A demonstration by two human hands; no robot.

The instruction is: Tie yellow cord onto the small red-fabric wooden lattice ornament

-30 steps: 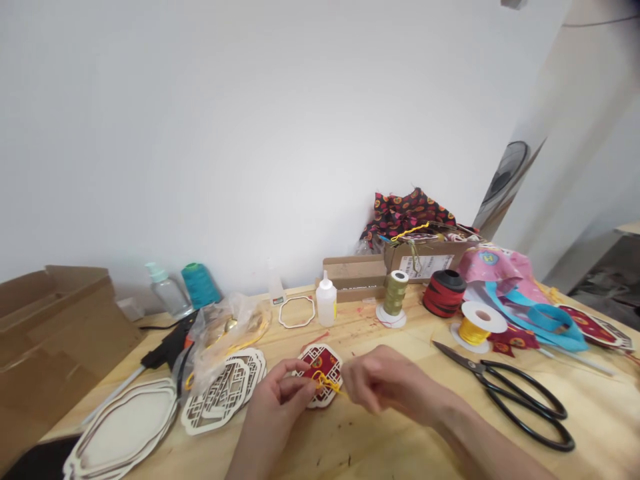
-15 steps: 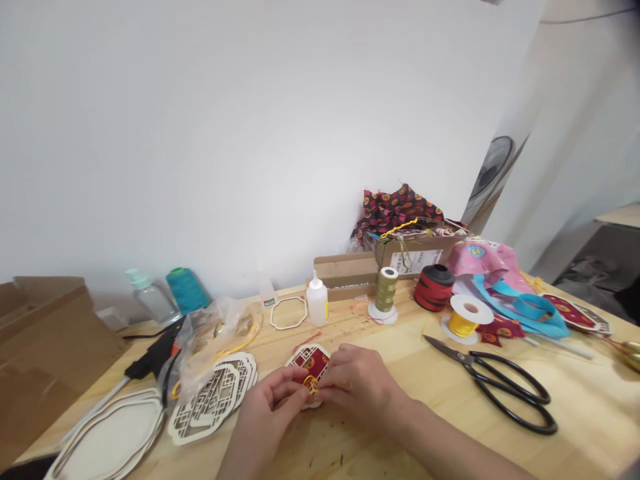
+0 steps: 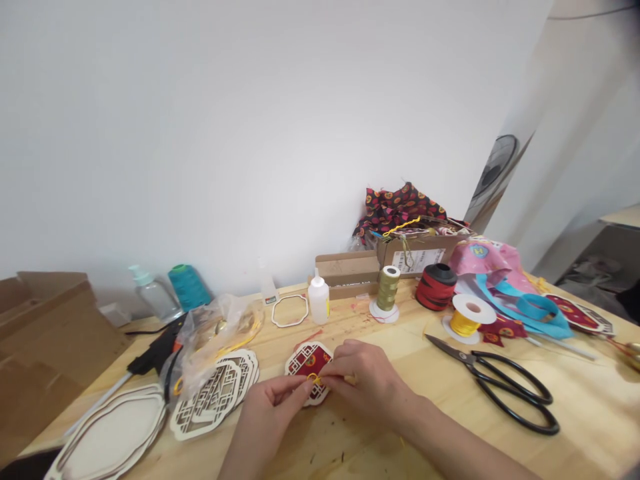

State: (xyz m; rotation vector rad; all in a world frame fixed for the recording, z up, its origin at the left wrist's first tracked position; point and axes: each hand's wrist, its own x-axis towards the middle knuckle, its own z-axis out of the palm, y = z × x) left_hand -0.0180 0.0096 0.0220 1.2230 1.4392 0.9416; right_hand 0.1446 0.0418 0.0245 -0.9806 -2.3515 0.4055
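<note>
A small red-and-white lattice ornament (image 3: pixel 304 361) lies on the wooden table (image 3: pixel 380 440) near the front. Over its near edge a loop of yellow cord (image 3: pixel 314 379) is pinched from both sides. My left hand (image 3: pixel 274 405) grips the cord from the left with thumb and fingers closed. My right hand (image 3: pixel 364 381) pinches the same cord from the right, fingers curled. Both hands hover just above the table.
Black scissors (image 3: pixel 500 389) lie to the right. Spools of yellow (image 3: pixel 465 320), olive (image 3: pixel 387 290) and red (image 3: pixel 435 286) cord stand behind, with a glue bottle (image 3: pixel 318 301). White lattice cut-outs (image 3: pixel 215 392), a glue gun (image 3: pixel 153 355) and cardboard boxes (image 3: pixel 45 327) are at left.
My hands, apart with the cord stretched between them a second ago, have come together over the ornament's near edge. The view has shifted slightly.
</note>
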